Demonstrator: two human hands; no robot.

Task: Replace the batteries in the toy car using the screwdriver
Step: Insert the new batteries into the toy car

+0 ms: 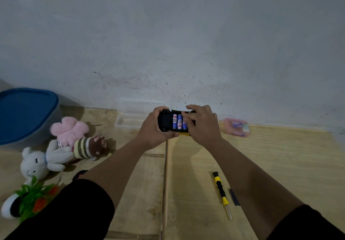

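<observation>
You hold the car (168,121) belly-up at the centre of the frame, off the floor (280,155) and near the wall (168,34). Your left hand (155,127) wraps its left end, fingers curled tight around the body. Your right hand (201,124) covers the right end, fingertips bunched together and pressing down on the rightmost of the batteries (179,121); whether they pinch it or only push it, you cannot tell from here. Three cells sit side by side in the open bay, the third half hidden under your fingers.

The screwdriver (222,193) lies at the lower right of the frame, well apart from both hands, with a small dark strip (234,196) just beside it (probably the bay's cover, though it is too small to be sure). A pink pack (236,127) rests right of the car against the wall, blurred.

What could go wrong: a cell pressed at a slant may spring out of its contacts and roll away. One seated the wrong way round would leave the car dead, and the polarity marks are not readable from this view. Your left grip is at one end only, so a hard push on the right could tip the car. The screw is nowhere visible; check for it before you close up.
</observation>
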